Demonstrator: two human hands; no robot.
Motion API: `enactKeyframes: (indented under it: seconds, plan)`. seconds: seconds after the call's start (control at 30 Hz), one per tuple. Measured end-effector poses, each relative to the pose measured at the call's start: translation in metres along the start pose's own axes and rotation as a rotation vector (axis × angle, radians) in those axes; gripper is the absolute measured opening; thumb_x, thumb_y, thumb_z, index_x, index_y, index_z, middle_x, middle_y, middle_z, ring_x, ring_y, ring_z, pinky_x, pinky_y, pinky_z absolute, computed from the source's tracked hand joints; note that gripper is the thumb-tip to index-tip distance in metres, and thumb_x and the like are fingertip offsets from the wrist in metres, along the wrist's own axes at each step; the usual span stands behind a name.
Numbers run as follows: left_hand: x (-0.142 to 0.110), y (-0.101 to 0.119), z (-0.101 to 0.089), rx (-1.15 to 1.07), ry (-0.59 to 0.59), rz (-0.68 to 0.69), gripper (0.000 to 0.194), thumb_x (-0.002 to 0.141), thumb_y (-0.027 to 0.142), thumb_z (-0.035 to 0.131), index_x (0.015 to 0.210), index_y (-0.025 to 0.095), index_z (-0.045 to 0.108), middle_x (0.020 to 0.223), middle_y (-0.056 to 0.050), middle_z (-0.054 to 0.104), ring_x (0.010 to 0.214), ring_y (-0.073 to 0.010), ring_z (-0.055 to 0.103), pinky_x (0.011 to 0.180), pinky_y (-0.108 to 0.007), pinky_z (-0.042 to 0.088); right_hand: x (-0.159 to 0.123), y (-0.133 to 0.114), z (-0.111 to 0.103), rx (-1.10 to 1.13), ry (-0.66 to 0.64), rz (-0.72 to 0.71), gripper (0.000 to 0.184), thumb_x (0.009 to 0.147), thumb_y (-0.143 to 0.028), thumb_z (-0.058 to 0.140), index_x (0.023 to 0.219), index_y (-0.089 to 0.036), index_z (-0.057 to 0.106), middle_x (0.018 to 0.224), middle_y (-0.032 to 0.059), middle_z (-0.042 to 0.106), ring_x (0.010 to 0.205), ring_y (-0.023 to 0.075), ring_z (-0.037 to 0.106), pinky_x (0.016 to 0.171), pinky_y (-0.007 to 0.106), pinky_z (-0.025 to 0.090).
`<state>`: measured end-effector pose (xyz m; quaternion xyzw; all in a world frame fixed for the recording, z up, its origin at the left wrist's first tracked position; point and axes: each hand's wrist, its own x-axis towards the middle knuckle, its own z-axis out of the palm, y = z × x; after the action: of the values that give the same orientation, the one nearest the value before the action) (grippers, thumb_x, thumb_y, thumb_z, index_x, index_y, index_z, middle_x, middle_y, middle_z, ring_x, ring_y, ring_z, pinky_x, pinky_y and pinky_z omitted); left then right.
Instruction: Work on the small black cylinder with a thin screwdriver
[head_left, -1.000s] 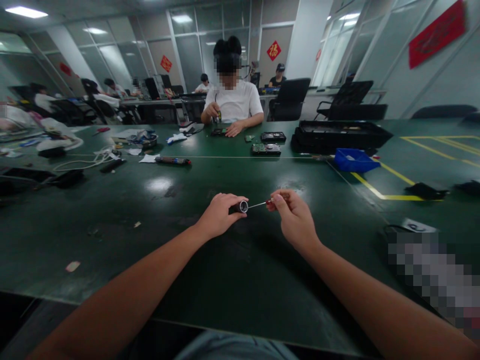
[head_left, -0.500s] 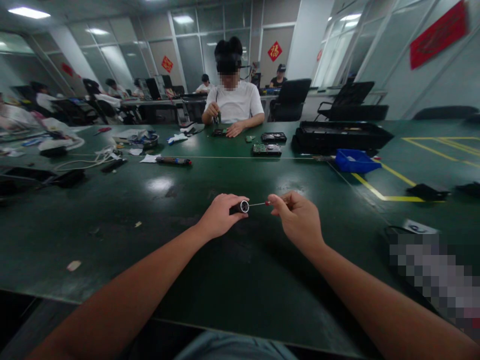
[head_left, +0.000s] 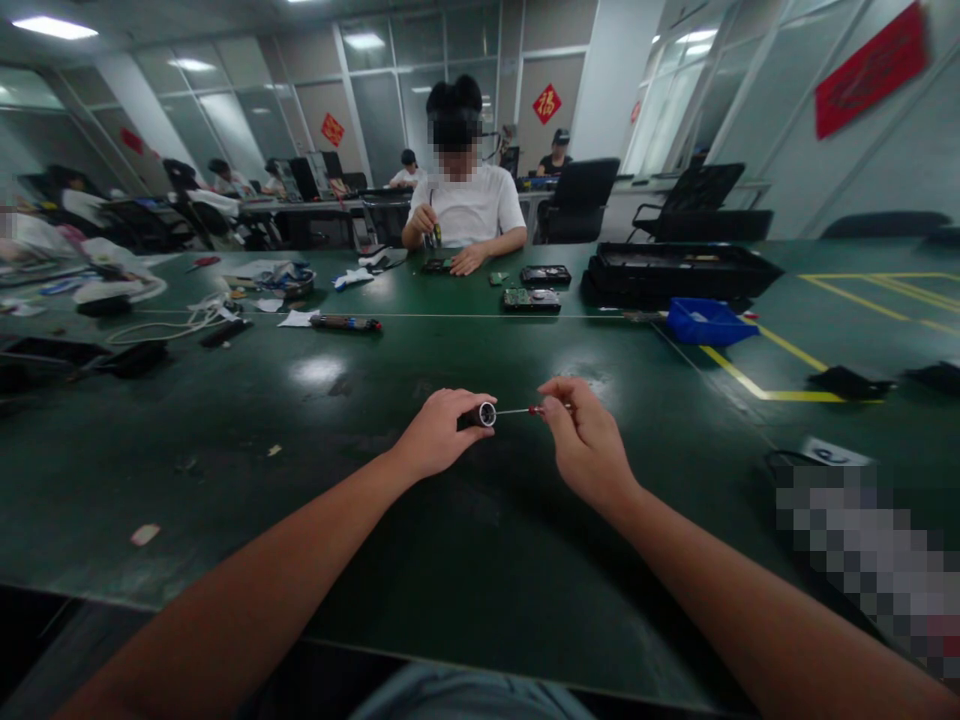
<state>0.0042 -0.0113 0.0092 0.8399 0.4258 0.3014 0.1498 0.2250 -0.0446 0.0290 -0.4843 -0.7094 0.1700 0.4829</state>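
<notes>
Between the thumb and fingers of my left hand (head_left: 439, 432) lies a short black flashlight (head_left: 477, 415), its silver-rimmed round end turned toward me. My right hand (head_left: 589, 435) is closed around the handle of a screwdriver (head_left: 517, 411), whose red collar shows at the fingertips. The thin metal shaft points left and its tip meets the silver rim of the flashlight. Whether the tip sits inside the rim I cannot tell. Most of the handle is hidden by my fingers. Both hands are just above the green table (head_left: 465, 560).
Across the table a person (head_left: 469, 205) works on a circuit board with a tool. Hard drives (head_left: 531, 299), a black tray (head_left: 682, 268) and a blue bin (head_left: 709, 322) stand at the far side. A pen-like tool (head_left: 346, 323) and cables (head_left: 180, 325) lie to the left.
My right fingers have shifted on the screwdriver handle, curling and then loosening with the index finger raised. The left hand and the flashlight stay in place.
</notes>
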Motion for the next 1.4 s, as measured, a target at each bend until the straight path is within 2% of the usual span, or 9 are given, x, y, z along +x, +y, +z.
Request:
enactKeyframes:
  seconds: [0.1, 0.2, 0.3, 0.4, 0.67, 0.8, 0.9, 1.07, 1.4]
  plan:
    - [0.0, 0.001, -0.001, 0.004, -0.007, -0.008, 0.036, 0.087, 0.028, 0.071, 0.123, 0.024, 0.065, 0.115, -0.004, 0.07, 0.107, -0.0231, 0.061, 0.097, -0.042, 0.044, 0.0, 0.0, 0.0, 0.071, -0.027, 0.0, 0.016, 0.098, -0.029, 0.046, 0.108, -0.022, 0.056, 0.086, 0.0025, 0.065, 0.077, 0.0183, 0.062, 0.07, 0.031, 0.045]
    - [0.0, 0.0, -0.001, 0.004, -0.011, -0.007, 0.036, 0.087, 0.028, 0.071, 0.123, 0.023, 0.065, 0.115, -0.004, 0.07, 0.108, -0.0236, 0.061, 0.098, -0.042, 0.044, 0.0, -0.001, -0.001, 0.044, -0.07, 0.046, 0.024, 0.101, -0.036, 0.041, 0.097, -0.023, 0.06, 0.076, 0.0014, 0.063, 0.07, 0.0182, 0.062, 0.067, 0.032, 0.044]
    - [0.0, -0.001, -0.001, -0.008, 0.001, -0.008, 0.036, 0.086, 0.027, 0.072, 0.122, 0.023, 0.066, 0.114, -0.004, 0.07, 0.107, -0.0233, 0.061, 0.098, -0.042, 0.044, 0.001, -0.001, 0.001, 0.045, -0.032, 0.078, 0.022, 0.099, -0.035, 0.044, 0.099, -0.023, 0.062, 0.077, 0.0019, 0.066, 0.072, 0.0189, 0.064, 0.07, 0.033, 0.046]
    - [0.0, -0.003, 0.0, -0.02, 0.019, -0.01, 0.036, 0.086, 0.027, 0.072, 0.121, 0.023, 0.066, 0.114, -0.004, 0.07, 0.107, -0.023, 0.062, 0.098, -0.041, 0.045, 0.002, 0.001, 0.004, 0.21, 0.012, 0.134, 0.018, 0.094, -0.034, 0.054, 0.105, -0.022, 0.059, 0.085, 0.0037, 0.069, 0.077, 0.02, 0.067, 0.074, 0.036, 0.05]
    - [0.0, -0.001, -0.003, -0.039, 0.033, 0.0, 0.037, 0.087, 0.026, 0.071, 0.123, 0.022, 0.065, 0.118, -0.005, 0.069, 0.109, -0.0216, 0.062, 0.099, -0.04, 0.045, 0.007, 0.015, 0.013, 0.621, 0.041, 0.316, 0.03, 0.091, -0.049, 0.061, 0.093, -0.02, 0.067, 0.083, 0.0037, 0.068, 0.077, 0.0181, 0.066, 0.081, 0.038, 0.054]
    - [0.0, 0.0, -0.006, 0.057, -0.015, 0.075, 0.036, 0.09, 0.025, 0.067, 0.125, 0.027, 0.063, 0.124, -0.003, 0.067, 0.119, -0.0223, 0.058, 0.112, -0.05, 0.032, 0.011, 0.023, 0.015, 0.771, 0.046, 0.426, 0.033, 0.088, -0.054, 0.063, 0.089, -0.021, 0.065, 0.077, 0.0021, 0.064, 0.071, 0.0171, 0.063, 0.075, 0.037, 0.055]
    - [0.001, -0.001, -0.006, 0.113, -0.045, 0.049, 0.037, 0.09, 0.025, 0.067, 0.126, 0.028, 0.062, 0.125, -0.004, 0.066, 0.12, -0.0235, 0.057, 0.116, -0.055, 0.025, 0.012, 0.027, 0.013, 0.682, 0.08, 0.456, 0.031, 0.089, -0.052, 0.06, 0.084, -0.021, 0.061, 0.076, 0.0023, 0.062, 0.066, 0.0166, 0.061, 0.069, 0.036, 0.055]
    - [0.002, -0.005, -0.004, 0.101, -0.088, -0.022, 0.038, 0.088, 0.027, 0.069, 0.125, 0.025, 0.063, 0.121, -0.006, 0.068, 0.116, -0.0249, 0.058, 0.111, -0.053, 0.032, 0.01, 0.026, 0.011, 0.525, 0.122, 0.39, 0.027, 0.094, -0.046, 0.055, 0.09, -0.02, 0.062, 0.078, 0.0031, 0.064, 0.068, 0.0164, 0.061, 0.071, 0.036, 0.054]
    - [0.002, -0.006, -0.001, 0.062, -0.045, 0.024, 0.037, 0.086, 0.026, 0.072, 0.122, 0.024, 0.065, 0.116, -0.005, 0.069, 0.11, -0.0232, 0.06, 0.101, -0.044, 0.041, 0.006, 0.009, 0.009, 0.306, -0.027, 0.196, 0.025, 0.096, -0.043, 0.053, 0.095, -0.019, 0.062, 0.079, 0.0046, 0.069, 0.072, 0.0184, 0.066, 0.073, 0.037, 0.053]
